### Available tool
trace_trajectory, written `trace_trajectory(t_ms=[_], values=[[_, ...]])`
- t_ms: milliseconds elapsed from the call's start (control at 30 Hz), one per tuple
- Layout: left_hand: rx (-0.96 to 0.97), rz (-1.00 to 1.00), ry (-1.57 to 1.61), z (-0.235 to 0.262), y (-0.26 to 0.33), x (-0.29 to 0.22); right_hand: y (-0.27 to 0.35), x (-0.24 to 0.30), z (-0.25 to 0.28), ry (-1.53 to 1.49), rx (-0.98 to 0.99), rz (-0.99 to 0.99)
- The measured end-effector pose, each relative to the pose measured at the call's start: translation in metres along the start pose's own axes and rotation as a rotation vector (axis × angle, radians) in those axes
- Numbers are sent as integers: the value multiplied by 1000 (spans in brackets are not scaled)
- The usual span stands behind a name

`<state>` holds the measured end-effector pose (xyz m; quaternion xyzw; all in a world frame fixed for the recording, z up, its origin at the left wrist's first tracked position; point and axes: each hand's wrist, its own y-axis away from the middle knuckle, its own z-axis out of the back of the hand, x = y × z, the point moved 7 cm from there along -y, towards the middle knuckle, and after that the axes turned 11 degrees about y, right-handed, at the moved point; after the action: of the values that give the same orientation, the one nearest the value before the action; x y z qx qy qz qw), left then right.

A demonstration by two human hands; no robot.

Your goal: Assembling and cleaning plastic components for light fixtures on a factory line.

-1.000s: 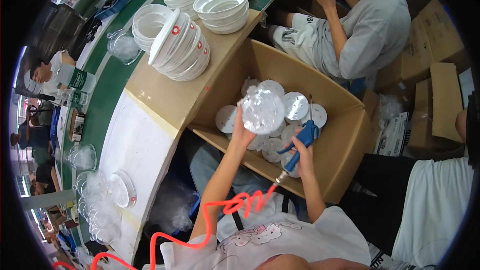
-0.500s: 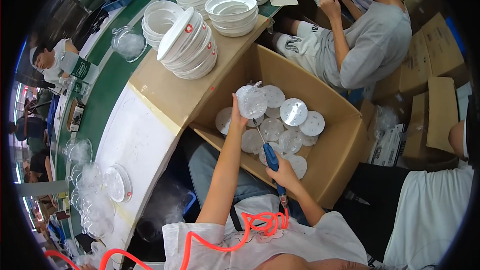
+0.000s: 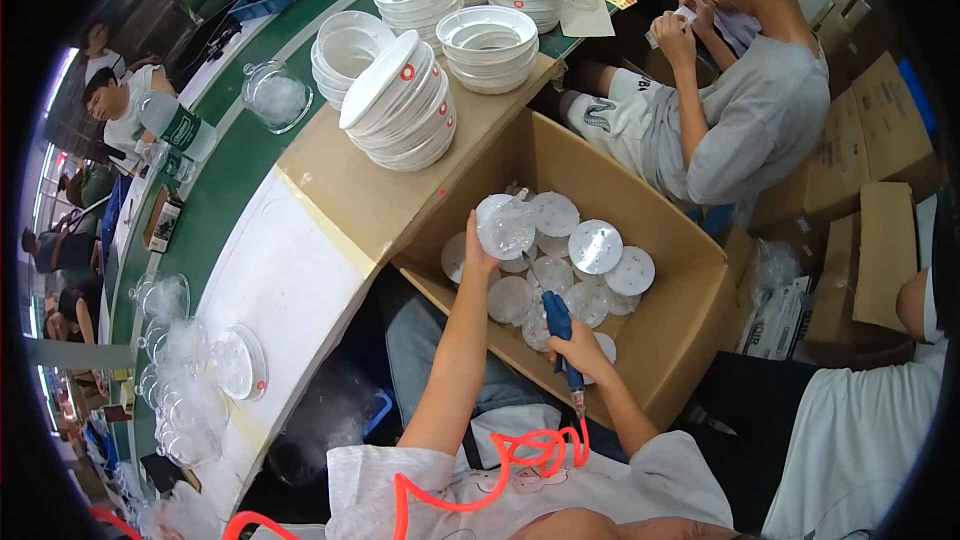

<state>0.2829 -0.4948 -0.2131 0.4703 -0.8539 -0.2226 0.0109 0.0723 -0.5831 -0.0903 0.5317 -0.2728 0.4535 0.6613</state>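
Observation:
Over an open cardboard box [image 3: 690,340], my left hand [image 3: 480,248] grips a round white disc with a clear plastic cover [image 3: 506,227] by its left edge. My right hand [image 3: 583,352] is wrapped round a blue air screwdriver [image 3: 558,316]. Its thin bit points up and left, close to the lower right rim of the held disc; whether it touches cannot be made out. From the tool's rear end runs a red coiled hose [image 3: 470,507]. Below the hands, several similar white and clear discs [image 3: 597,246] lie piled in the box.
Stacks of white rings [image 3: 400,110] stand on the curved table [image 3: 330,210] at the left. Clear domed covers [image 3: 190,405] and a white ring [image 3: 238,362] lie nearer. A co-worker [image 3: 750,110] sits beyond the box; more cardboard boxes [image 3: 880,130] fill the right.
The screwdriver bit has drawn back slightly from the held disc, down and right. The held disc looks a little turned. The whole view has shifted slightly.

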Motion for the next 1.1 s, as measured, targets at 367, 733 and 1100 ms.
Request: trace_trajectory(t_ms=[367, 733, 1100], values=[[122, -22, 162, 6, -1, -5, -19, -31, 5, -183, -88, 19], [368, -1, 49, -17, 3, -15, -9, -42, -17, 187, 11, 122], [303, 38, 2, -4, 4, -14, -10, -41, 14, -216, -80, 14]])
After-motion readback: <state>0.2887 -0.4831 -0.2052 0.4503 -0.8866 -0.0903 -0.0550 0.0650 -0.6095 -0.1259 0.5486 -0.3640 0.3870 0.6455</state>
